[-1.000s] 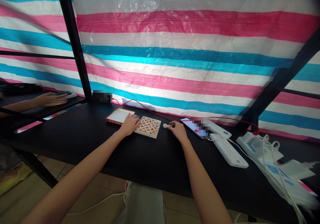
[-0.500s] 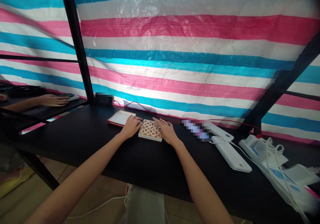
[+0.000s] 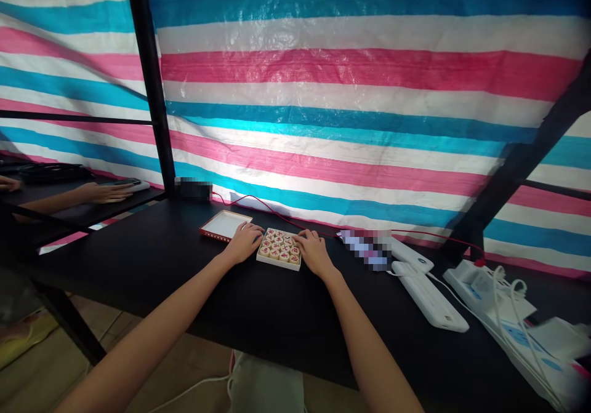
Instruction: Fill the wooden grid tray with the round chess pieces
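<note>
A shallow white box (image 3: 277, 260) lies on the black table, filled with round Chinese chess pieces (image 3: 278, 245) bearing red characters. My left hand (image 3: 244, 242) is closed at the box's left edge, fingers bent against its side. Across from it, my right hand (image 3: 314, 253) has its fingers bent over the right rim, touching the box and perhaps the pieces at that edge. Its fingertips are partly hidden. Left of the box lies the red-edged lid (image 3: 223, 224), white inside face up, partly behind my left hand.
A phone (image 3: 362, 248) with a blurred screen and white power banks (image 3: 431, 299) lie to the right. Beyond them is a power strip (image 3: 512, 327) with plugs and cables. A red cable (image 3: 277, 209) runs along the back. Another person's hand (image 3: 108, 192) rests at far left.
My right hand has moved left from two loose chess pieces on the table to the box's right side. Those pieces no longer show on the table. My left hand stays by the box.
</note>
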Motion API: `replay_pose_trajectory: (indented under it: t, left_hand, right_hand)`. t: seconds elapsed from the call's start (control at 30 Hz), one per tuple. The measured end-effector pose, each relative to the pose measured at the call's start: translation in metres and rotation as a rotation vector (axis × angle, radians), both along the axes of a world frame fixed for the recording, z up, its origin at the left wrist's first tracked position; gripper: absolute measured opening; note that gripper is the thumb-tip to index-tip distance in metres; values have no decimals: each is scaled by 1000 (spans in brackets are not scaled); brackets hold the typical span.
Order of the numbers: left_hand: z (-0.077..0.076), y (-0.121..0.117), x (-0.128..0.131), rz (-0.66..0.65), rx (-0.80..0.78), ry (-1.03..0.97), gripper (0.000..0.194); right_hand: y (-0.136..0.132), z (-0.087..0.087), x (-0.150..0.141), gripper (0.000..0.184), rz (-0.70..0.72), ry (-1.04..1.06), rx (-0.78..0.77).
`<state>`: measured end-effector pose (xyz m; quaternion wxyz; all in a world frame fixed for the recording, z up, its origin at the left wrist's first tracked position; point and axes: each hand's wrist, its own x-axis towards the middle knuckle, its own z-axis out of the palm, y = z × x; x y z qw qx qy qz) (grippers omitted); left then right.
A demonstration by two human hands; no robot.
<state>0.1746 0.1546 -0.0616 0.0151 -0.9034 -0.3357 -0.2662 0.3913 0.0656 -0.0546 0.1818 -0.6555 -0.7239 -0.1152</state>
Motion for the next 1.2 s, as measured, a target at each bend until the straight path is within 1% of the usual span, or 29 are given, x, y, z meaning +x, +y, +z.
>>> replay_pose_trajectory:
  t: [0.13, 0.23, 0.4, 0.47, 0.57, 0.63, 0.73, 0.9, 1.0, 1.13, 1.2]
  left_hand:
    - [-1, 1, 0, -9, -11, 7, 31]
    - [-1, 2, 0, -17, -11, 8, 32]
    - [-1, 2, -1, -16, -12, 9, 33]
    - [0, 2, -1, -14, -18, 14, 34]
    - [1, 1, -1, -11, -22, 16, 35]
    - [1, 1, -1, -14, -22, 17, 34]
    - [0, 2, -1, -17, -23, 22, 34]
    - [-1, 2, -1, -19, -25, 33, 35]
    - [-1, 2, -1, -18, -24, 38, 37]
    - [0, 3, 0, -21, -32, 46, 35]
    - [0, 3, 0, -24, -37, 49, 34]
  right_hand:
    - [0, 0, 2, 22, -9, 93, -7]
    - [2, -1, 4, 16, 19, 194, 44]
    - [8, -1, 15, 15, 59, 519, 198]
    - [9, 0, 25, 16, 23, 635, 232]
    - [7, 0, 41, 18, -118, 736, 177]
    - [6, -2, 50, 18, -182, 747, 117]
    - [5, -6, 56, 15, -217, 738, 52]
    - [9, -9, 65, 20, -303, 725, 10]
    - [8, -12, 71, 19, -346, 700, -34]
    - [7, -18, 70, 14, -359, 629, -85]
    - [7, -20, 66, 17, -371, 586, -76]
